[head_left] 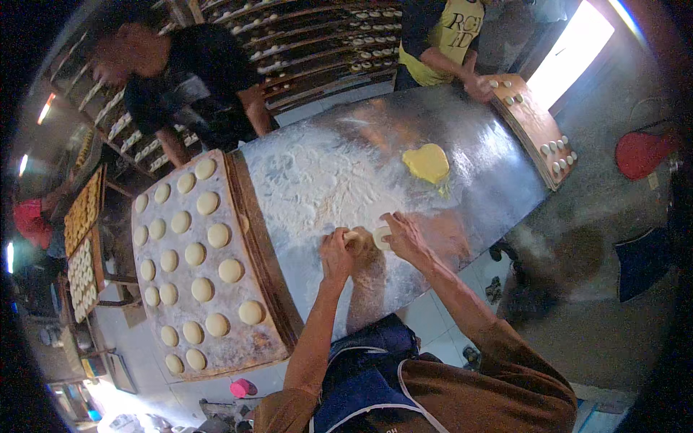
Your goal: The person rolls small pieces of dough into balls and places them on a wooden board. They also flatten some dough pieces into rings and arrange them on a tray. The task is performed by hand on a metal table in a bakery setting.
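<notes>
Over the floured metal table [476, 187], both my hands work at pieces of pale dough. My left hand [337, 256] curls its fingers round a small dough piece [352, 237], partly hidden by them. A hand's width to the right, my right hand [406, 239] cups a round white dough ball [380, 238] from its right side. Loose flour [317, 180] lies spread beyond my hands. Past the flour, toward the far right, sits a yellow lump [427, 163] that looks like dough or fat.
Left of the table, a stack of wooden boards [238, 346] carries rows of round dough balls [195, 254]. One person [195, 86] leans over its far end. Another person [451, 43] holds a board [530, 119] with small dough pieces at the far right. Loaded racks [325, 43] stand behind.
</notes>
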The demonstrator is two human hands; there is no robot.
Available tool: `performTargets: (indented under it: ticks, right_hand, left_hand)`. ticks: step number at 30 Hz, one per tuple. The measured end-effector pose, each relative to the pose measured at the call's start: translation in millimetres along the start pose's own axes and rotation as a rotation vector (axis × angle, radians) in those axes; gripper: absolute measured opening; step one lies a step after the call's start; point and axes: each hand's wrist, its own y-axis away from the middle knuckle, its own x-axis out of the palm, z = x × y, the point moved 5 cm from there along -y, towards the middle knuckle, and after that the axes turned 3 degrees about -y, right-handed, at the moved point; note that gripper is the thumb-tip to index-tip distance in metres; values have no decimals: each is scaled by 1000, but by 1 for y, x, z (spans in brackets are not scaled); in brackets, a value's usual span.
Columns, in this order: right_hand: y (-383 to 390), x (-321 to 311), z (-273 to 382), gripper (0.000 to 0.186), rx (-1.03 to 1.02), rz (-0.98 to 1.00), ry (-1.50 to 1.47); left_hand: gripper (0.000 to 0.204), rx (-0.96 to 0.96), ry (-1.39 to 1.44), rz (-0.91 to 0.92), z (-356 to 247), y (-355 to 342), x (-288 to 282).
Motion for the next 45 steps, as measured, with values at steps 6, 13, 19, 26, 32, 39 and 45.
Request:
performTargets:
  ticks: [6,13,19,26,32,39,45]
  right_hand:
    - [-69,-4,-18,60,-200,-188,-13]
    - [-98,-15,-3,71,-289,-105,-26]
    - [-90,-64,43,10,-606,-22,-727]
    - [-83,-95,52,8,-469,-203,-682]
    - [-84,-83,25,5,-387,-125,-623]
    - [-88,-43,-15,10,-248,-57,-453]
    - [-56,-38,-40,30,-223,-229,-506]
  left_hand:
    - [47,-295,-188,89,23,5,18]
    - [32,-247,-151,-221,-2,-5,-26]
    - [34,-231,769,-110,-38,-61,-36]
    - [30,-329,647,-101,-64,-82,-42]
    - [27,-291,636,-159,-65,-59,-25]
    - [29,106,-512,-111,-99,-9,44]
    - [30,-238,89,65,-78,13,66]
